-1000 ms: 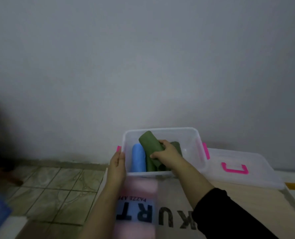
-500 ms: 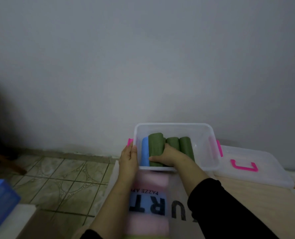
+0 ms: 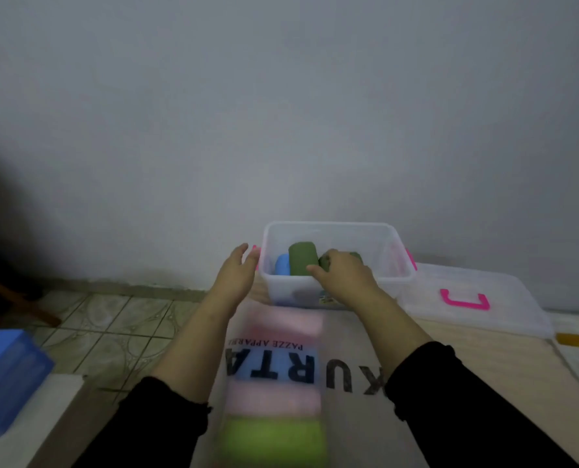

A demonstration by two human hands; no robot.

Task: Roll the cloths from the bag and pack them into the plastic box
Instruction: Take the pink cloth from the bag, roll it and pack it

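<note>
Both hands are reaching forward at the box. We are seeing the left hand (image 3: 234, 275) spread, fingers straight and relaxed, holding nothing, just beside the left wall of the plastic box (image 3: 396, 278); we cannot tell if it is touching the wall or the pink clip there. We are seeing the right hand (image 3: 344, 276) reaching over the near rim into the box, fingers curled down onto a dark green roll (image 3: 325, 260) that it is mostly hiding, thumb lying against the neighbouring green roll (image 3: 302, 263).

Going left to right: a blue block (image 3: 7, 373) is sitting on a white ledge at the far left, above tiled floor. The clear plastic box is sitting on the work surface against the wall, lid off. Inside, we are seeing a blue roll (image 3: 282, 265) at the left, lying low with its long axis running toward the far wall. Next to it the green roll is sitting higher, tilted up, round end facing the far wall, long axis also running near to far. The roll under the right hand is too covered for us to tell its direction.

Nearer us, a clear bag (image 3: 274, 373) with printed letters is lying flat, holding blurred pink, blue and light green folded cloths. Right of the box, the clear lid (image 3: 477, 298) with a pink handle is lying flat on the surface.
</note>
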